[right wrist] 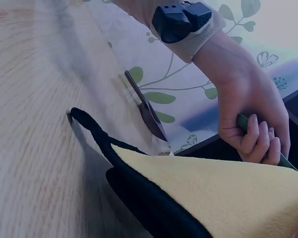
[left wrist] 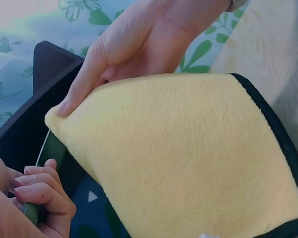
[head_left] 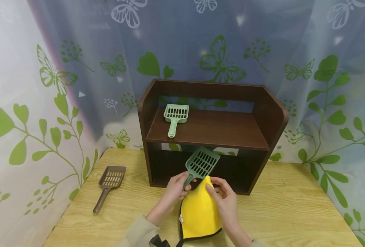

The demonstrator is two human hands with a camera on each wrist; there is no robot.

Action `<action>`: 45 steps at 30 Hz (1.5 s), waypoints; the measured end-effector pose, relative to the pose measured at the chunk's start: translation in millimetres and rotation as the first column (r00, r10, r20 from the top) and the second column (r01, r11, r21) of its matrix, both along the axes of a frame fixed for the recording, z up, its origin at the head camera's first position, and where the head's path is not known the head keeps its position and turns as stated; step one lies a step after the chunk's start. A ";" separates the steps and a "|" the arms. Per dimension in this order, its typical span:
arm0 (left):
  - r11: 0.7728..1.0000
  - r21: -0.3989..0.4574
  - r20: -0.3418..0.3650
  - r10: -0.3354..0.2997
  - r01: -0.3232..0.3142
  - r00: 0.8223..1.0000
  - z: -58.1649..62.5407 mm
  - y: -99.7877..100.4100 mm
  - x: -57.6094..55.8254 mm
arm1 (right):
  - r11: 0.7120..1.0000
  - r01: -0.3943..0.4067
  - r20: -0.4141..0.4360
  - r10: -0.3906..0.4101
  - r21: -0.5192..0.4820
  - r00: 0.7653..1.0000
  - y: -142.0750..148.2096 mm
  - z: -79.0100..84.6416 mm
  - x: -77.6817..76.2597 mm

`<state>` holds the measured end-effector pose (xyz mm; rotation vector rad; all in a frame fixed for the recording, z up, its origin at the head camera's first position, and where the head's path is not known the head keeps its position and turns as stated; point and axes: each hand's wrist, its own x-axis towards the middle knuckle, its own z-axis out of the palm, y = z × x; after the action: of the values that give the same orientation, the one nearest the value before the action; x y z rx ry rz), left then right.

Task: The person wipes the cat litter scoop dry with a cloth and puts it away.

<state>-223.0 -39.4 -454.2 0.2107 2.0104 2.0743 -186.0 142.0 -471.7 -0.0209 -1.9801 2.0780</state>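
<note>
My left hand (head_left: 175, 188) grips the handle of a dark green slotted litter scoop (head_left: 202, 162), its head tilted up in front of the shelf's lower compartment. My right hand (head_left: 226, 202) pinches the top corner of a yellow cloth (head_left: 199, 213) with black edging, held against the scoop near the base of its head. From there the cloth hangs down over the tabletop. In the left wrist view, the right thumb lies on the cloth's corner (left wrist: 57, 119), and the left fingers (left wrist: 44, 198) curl round the green handle.
A dark brown two-tier shelf (head_left: 207, 144) stands at the back of the wooden table (head_left: 293, 206). On its upper board lies a light green scoop (head_left: 175, 118). A brown scoop (head_left: 108, 185) lies on the table at the left. Patterned curtains (head_left: 182, 41) surround the table.
</note>
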 end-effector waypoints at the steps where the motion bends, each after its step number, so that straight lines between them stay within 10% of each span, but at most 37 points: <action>1: 1.000 0.002 0.003 0.002 -0.002 1.000 0.6 0.5 0.6 | 1.000 0.010 -0.006 -0.010 -0.002 1.000 -1.1 -0.2 0.1; 23: 0.997 -0.061 -0.049 -0.048 0.045 0.998 3.9 -7.1 17.1 | 0.952 0.171 -0.052 -0.191 -0.254 0.980 27.1 19.8 -22.1; 45: 0.986 -0.151 -0.119 -0.095 0.076 0.988 22.6 -26.9 22.2 | 0.974 0.170 0.068 -0.161 -0.149 0.985 49.0 20.6 -10.2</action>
<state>-200.8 -66.3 -431.6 0.4021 2.1742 1.8964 -196.2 191.0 -451.0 -0.2678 -1.7761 2.1363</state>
